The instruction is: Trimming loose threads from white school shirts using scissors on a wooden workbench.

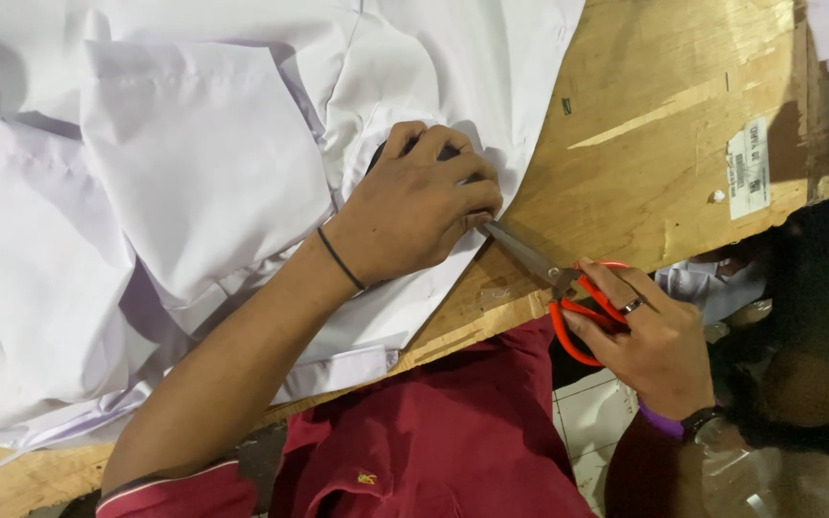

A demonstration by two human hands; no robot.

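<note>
Pressing down on a bunched white garment (242,173), the left hand (414,206) sits near the middle of the head view, its fingers (467,187) curled tight over a fold of the cloth and something dark beneath them. At about four o'clock from it, the right hand (650,341) grips the red-handled scissors (558,278), fingers threaded through the loops, a ring on one. The blades run toward ten o'clock and their tips disappear right under the left fingertips, so whether they are parted cannot be told.

The risk, as I judge it, lies in that closeness: a snip with the tips hidden could nick a fingertip or cut through a layer of fabric underneath. The garment hangs over the plywood tabletop (664,125) edge at six o'clock, so its weight could drag the fold out of line.
</note>
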